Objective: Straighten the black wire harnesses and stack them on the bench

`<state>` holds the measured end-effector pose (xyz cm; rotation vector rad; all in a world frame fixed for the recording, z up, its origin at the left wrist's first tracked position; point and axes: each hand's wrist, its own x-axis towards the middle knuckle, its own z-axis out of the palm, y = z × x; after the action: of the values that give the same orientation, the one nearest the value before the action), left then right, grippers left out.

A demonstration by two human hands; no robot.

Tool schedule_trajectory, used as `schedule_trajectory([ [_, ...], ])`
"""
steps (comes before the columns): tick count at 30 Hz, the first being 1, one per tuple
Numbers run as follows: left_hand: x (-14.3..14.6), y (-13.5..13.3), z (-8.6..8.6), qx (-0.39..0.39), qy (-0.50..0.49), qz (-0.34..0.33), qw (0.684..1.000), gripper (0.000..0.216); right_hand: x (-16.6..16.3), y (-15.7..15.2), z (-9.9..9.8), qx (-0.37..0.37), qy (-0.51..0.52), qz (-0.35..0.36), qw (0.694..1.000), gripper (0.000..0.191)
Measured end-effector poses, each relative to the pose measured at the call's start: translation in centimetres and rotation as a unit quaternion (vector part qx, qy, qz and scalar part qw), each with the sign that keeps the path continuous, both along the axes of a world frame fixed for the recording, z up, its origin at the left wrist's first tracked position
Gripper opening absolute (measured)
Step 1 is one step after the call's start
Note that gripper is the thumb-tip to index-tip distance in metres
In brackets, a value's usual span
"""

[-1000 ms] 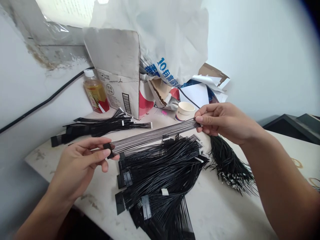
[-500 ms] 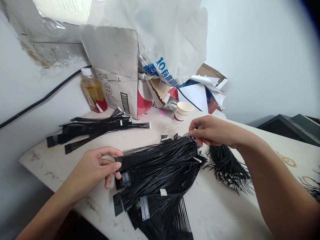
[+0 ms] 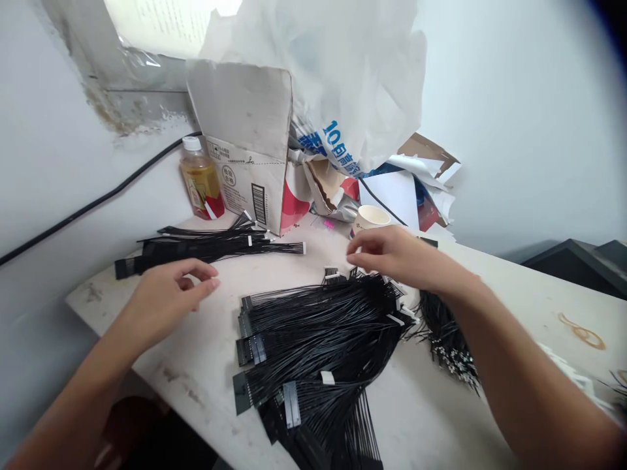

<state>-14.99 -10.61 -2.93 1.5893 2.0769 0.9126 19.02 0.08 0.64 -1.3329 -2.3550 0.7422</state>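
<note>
My left hand [image 3: 169, 297] hovers over the table to the left of the main pile, its fingers curved and apart with nothing between them. Just behind it lies a smaller bundle of black cables [image 3: 196, 247] with white end connectors. My right hand [image 3: 392, 256] is above the far right end of a large pile of black wire harnesses [image 3: 323, 333]; its thumb and fingers are parted, and I see nothing in them. Wide black connectors [image 3: 242, 391] line the pile's left end, small white ones [image 3: 407, 314] its right. Two small connectors [image 3: 332, 273] stick out below my right fingertips.
A loose bunch of black wires [image 3: 453, 349] with bare tips lies under my right forearm. Behind stand a paper cup [image 3: 371, 217], a drink bottle [image 3: 202, 179], a cardboard box [image 3: 240, 117] and a white plastic bag [image 3: 337, 78]. The table edge [image 3: 166, 408] runs along the left.
My left hand has let go of the pile's left-end connector and moved left and up, toward the smaller bundle. My right hand has come off the wires and shifted left. The view has turned slightly.
</note>
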Motion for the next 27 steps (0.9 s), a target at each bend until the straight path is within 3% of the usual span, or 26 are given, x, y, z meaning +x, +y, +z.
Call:
schedule_trajectory([
  [3,-2.4,0.7,0.3,0.020,0.109,0.084,0.990,0.025,-5.0,1.6,-1.1,0.043,-0.046,0.077,0.995,0.009],
  [5,-3.9,1.1,0.1,0.029,0.144,0.112,0.983,0.029,-8.6,3.0,-2.2,0.072,-0.089,0.093,0.989,0.011],
  [9,-6.0,2.2,-1.0,0.044,0.156,0.088,0.983,0.032,-14.5,5.4,-4.0,0.129,-0.087,0.148,0.977,0.027],
  [13,-7.3,3.4,-2.1,0.064,0.178,0.063,0.980,0.026,-17.8,6.6,-5.0,0.125,-0.083,0.178,0.972,0.031],
  [18,-7.9,3.4,-2.4,0.075,0.191,0.023,0.978,0.025,-17.9,7.0,-4.8,0.148,-0.032,0.193,0.969,0.026],
  [23,-6.8,2.2,-1.1,0.104,0.247,0.012,0.963,0.019,-14.5,5.0,-2.1,0.219,0.125,0.183,0.950,0.023],
  [27,-5.8,1.0,0.7,0.162,0.194,0.010,0.967,0.021,-10.3,2.6,0.7,0.151,0.236,0.108,0.954,0.018],
])
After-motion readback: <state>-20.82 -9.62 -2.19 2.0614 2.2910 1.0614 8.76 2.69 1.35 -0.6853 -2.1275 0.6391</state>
